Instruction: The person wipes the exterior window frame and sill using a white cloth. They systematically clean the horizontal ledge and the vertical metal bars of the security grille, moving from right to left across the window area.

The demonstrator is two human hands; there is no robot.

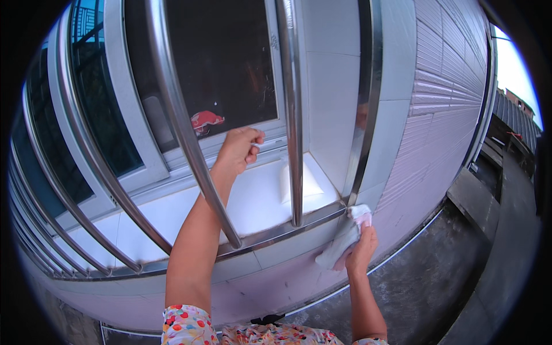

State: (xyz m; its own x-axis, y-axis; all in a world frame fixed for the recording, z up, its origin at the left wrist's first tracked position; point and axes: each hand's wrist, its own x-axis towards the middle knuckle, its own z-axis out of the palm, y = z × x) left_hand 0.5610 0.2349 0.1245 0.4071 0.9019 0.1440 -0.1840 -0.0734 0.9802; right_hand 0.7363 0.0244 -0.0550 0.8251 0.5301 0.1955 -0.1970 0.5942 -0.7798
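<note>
My left hand [241, 148] reaches between two stainless steel window bars, its forearm passing behind the bar [189, 129]. The fingers are curled just above the sliding window's lower track [271, 144]. Whether they pinch something small I cannot tell. Outside the bars, my right hand [362, 252] grips a white and pinkish cloth [343, 246], which hangs down and touches the corner of the steel frame. On the white tiled sill [254, 207], behind another bar [295, 129], lies a white plastic pouch [310, 183].
More steel bars [77, 129] line the window to the left. Inside the dark opening is a red and white item [207, 120]. A pink tiled wall [435, 129] runs off to the right above dark concrete ground [422, 276]. Stone slabs [474, 202] lie beside that wall.
</note>
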